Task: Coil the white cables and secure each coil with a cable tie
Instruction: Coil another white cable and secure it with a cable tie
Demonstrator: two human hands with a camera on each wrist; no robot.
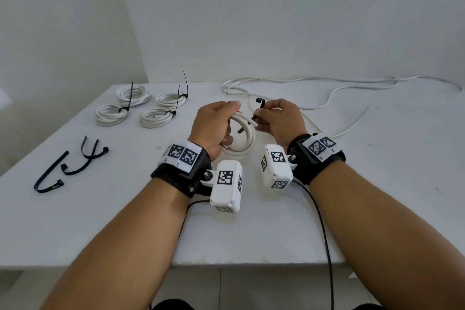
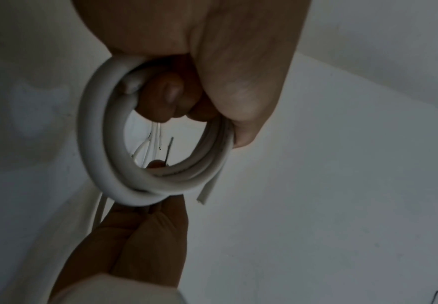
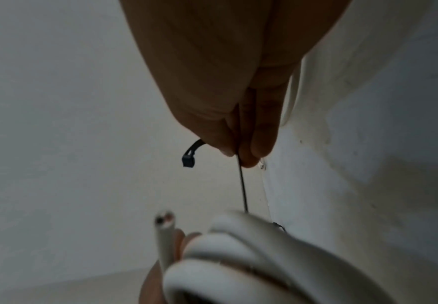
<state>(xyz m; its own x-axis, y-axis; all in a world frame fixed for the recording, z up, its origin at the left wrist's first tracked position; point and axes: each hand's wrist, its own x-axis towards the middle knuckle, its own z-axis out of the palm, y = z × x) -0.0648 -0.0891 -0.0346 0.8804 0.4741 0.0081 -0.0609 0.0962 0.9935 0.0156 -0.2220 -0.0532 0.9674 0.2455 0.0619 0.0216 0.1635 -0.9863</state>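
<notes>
The left hand (image 1: 214, 128) grips a coil of thick white round cable (image 1: 242, 138), fingers curled through its ring and hiding the near-left part of it in the head view. The left wrist view shows what the head view cannot: several turns lying side by side and one cut end (image 2: 204, 195) sticking out at the lower right of the ring. The right wrist view, blurred up close, shows that cut end (image 3: 164, 221) with its inner cores.

The right hand (image 1: 279, 121) pinches a thin black plastic cable tie (image 1: 259, 108) between thumb and fingertips, just right of the coil; its square head (image 3: 188, 161) curls out to one side and its strap runs down behind the coil, where its tip is hidden.

Beyond and left of the left hand lie four white cable coils (image 1: 141, 106), each bound by a black tie. Farther left, near the table (image 1: 377, 196) edge, lie three loose black ties (image 1: 73, 163). Beyond the right hand trail uncoiled white cables (image 1: 327, 88); how many is hard to tell.
</notes>
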